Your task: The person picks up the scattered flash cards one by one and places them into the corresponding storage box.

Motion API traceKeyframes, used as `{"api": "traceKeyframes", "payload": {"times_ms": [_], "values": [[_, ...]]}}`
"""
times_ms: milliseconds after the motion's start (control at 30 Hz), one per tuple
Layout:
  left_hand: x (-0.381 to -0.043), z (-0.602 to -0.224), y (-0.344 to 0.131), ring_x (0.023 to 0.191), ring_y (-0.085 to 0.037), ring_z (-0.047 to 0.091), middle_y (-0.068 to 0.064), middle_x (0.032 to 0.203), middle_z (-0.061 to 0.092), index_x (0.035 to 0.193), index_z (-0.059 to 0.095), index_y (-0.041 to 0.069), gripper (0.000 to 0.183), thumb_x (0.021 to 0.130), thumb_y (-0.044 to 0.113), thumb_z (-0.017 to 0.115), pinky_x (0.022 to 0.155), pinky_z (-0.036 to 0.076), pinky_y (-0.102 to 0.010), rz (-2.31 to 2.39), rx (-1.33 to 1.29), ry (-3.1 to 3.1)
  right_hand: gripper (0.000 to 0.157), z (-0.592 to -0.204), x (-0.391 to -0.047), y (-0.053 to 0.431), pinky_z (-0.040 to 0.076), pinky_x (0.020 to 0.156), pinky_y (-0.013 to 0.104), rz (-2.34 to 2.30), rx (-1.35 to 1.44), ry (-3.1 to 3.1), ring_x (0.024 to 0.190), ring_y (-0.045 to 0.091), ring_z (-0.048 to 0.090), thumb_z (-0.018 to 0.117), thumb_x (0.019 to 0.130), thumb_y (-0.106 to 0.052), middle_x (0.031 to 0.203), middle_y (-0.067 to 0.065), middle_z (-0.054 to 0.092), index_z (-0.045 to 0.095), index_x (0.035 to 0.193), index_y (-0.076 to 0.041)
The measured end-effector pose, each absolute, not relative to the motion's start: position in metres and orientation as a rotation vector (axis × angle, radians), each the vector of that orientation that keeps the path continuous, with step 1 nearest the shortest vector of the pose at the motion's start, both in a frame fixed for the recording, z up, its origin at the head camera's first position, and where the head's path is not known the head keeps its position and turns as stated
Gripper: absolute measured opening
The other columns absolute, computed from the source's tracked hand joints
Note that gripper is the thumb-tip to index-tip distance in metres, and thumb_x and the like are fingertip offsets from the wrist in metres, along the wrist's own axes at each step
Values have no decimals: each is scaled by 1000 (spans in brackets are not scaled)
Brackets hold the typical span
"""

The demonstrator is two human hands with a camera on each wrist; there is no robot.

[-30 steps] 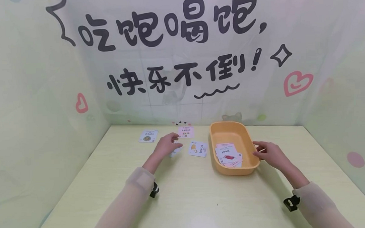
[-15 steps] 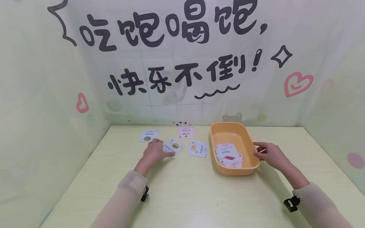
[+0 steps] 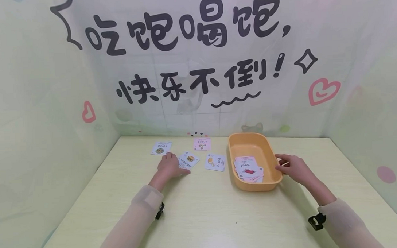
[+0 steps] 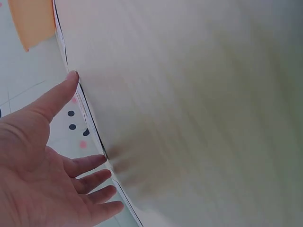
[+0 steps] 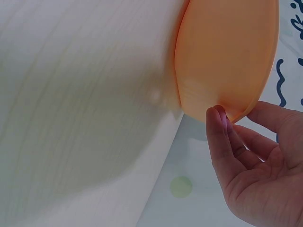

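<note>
My left hand [image 3: 168,167] is at the near left of a white "hamburger" card [image 3: 189,159]. Its thumb and fingers are spread apart, with the fingertips right at the tabletop in the left wrist view. At the right, my right hand [image 3: 296,168] pinches the side rim of an orange plastic basin [image 3: 254,187], thumb on one side and fingers on the other. Inside the basin lies a small pile of cards, a "beef" card [image 3: 247,166] on top and pink ones under it.
A "bread" card [image 3: 214,162] lies between the hamburger card and the basin. Behind are a pink "snake" card [image 3: 202,144] and, farther left, a "salad" card [image 3: 161,147]. A printed wall sheet [image 3: 198,120] borders the back of the table [image 3: 201,218].
My left hand has moved left and slightly toward me, uncovering the hamburger card. My right hand and the basin have stayed in place.
</note>
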State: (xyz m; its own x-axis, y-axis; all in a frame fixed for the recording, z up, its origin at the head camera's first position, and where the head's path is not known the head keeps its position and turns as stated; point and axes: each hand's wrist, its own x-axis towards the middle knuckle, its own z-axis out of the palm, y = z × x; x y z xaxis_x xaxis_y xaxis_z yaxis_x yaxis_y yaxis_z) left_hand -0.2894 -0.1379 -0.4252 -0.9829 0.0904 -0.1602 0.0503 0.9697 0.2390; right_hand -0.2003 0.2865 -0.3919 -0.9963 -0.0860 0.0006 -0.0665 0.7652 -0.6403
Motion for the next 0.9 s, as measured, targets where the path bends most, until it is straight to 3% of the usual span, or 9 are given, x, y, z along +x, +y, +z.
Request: {"api": "traceKeyframes", "payload": {"times_ms": [200,333,467,667,900], "values": [[-295,-424,-143,134,-42,43,-27,147,42,145,39,-8,92,82,46,79,112,42,-53,435,189,2904,51,-391,-199,285,59,65,33,-1063,-124,2919,89,31,70,67,92,-8,104,29,68,51,135,15],[-306,-412,-153,143,-40,37,-20,155,40,148,41,0,72,87,18,75,120,34,-54,444,425,2842,51,-389,-199,285,59,66,32,-1059,-127,2913,89,31,70,67,93,-8,105,29,68,50,135,15],[-325,-405,-166,149,-37,30,-13,160,36,153,38,8,76,85,-2,70,125,26,-53,350,652,2759,51,-389,-199,285,59,66,33,-1062,-126,2920,88,30,70,67,93,-8,104,30,67,50,135,15],[-349,-406,-173,152,-35,25,-7,162,34,155,36,13,78,85,-5,66,126,22,-52,107,852,2696,50,-392,-200,284,59,65,34,-1086,-123,2916,86,28,70,67,92,-7,104,29,68,51,134,15],[-349,-398,-160,155,-30,18,-1,165,28,156,34,25,74,92,-5,55,126,19,-54,102,750,2645,51,-393,-200,283,61,68,40,-1105,-105,2901,87,28,70,68,92,-7,104,29,68,51,135,14]]}}
